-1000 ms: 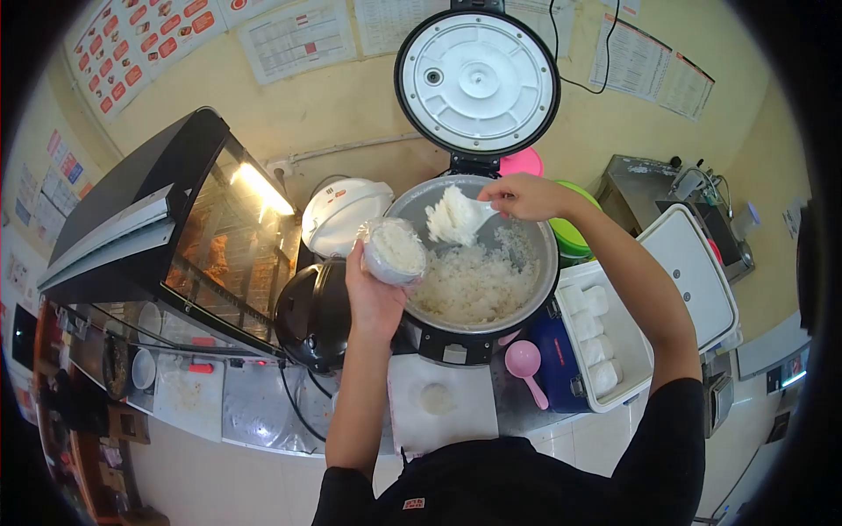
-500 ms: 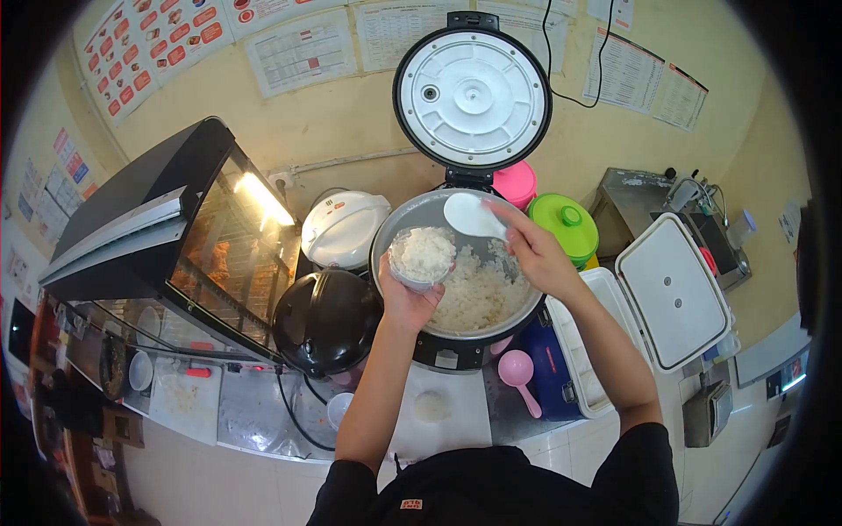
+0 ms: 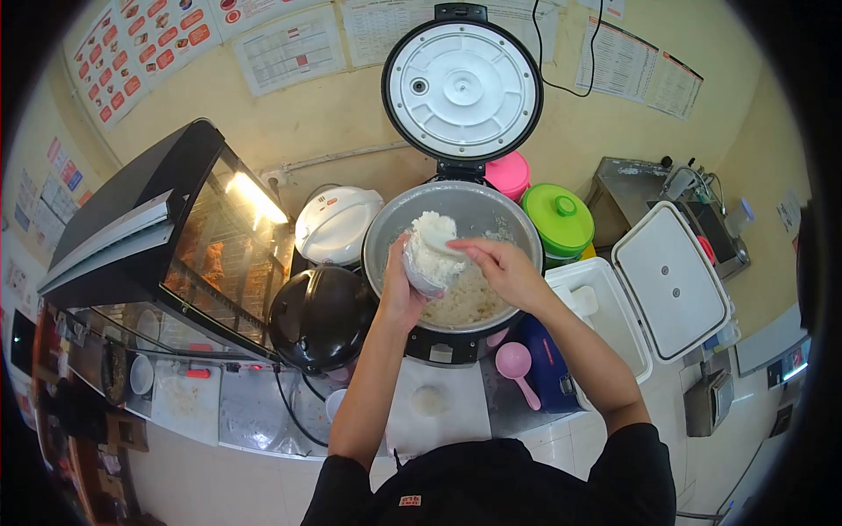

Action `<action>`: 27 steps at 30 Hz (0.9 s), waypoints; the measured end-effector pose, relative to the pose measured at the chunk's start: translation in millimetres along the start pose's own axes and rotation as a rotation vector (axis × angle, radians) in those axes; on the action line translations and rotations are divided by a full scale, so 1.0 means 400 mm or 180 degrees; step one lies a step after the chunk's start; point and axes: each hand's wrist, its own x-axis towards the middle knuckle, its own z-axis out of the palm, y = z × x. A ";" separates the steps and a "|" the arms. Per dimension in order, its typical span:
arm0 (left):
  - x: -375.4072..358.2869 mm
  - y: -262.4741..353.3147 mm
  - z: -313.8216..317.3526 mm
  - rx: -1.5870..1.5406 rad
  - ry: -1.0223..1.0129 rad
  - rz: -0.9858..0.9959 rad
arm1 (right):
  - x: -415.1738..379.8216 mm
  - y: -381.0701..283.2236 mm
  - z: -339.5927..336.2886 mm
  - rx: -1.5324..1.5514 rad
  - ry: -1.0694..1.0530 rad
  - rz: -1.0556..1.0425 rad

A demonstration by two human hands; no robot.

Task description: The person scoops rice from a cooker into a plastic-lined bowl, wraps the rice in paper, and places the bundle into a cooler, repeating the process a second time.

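Over the open rice cooker (image 3: 379, 219), my left hand (image 3: 399, 294) is wrapped round a small clear bowl (image 3: 426, 283), which is tilted toward the right. Rice (image 3: 424, 254) heaps above the bowl's rim. My right hand (image 3: 513, 276) grips the handle of a white rice paddle (image 3: 450, 248), its blade against the heaped rice and partly hidden by it. Below both hands, loose cooked rice (image 3: 469, 304) lies in the cooker's pot. The cooker's round lid (image 3: 463, 88) stands raised behind.
A lit food warmer (image 3: 232, 237) stands left, beside a black cooker (image 3: 320, 320) and a white cooker (image 3: 338, 225). To the right are a green-lidded container (image 3: 559, 219), an open cooler box (image 3: 618, 329) and a pink scoop (image 3: 515, 361). A sink (image 3: 702, 228) is farther right.
The paddle has come down from above the pot onto the rice in the bowl. My left hand has tilted the bowl, and the camera view has shifted slightly.
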 end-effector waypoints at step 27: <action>0.006 0.002 -0.031 -0.0091 0.0061 0.0215 | -0.040 0.097 -0.005 -0.0320 0.0552 0.0053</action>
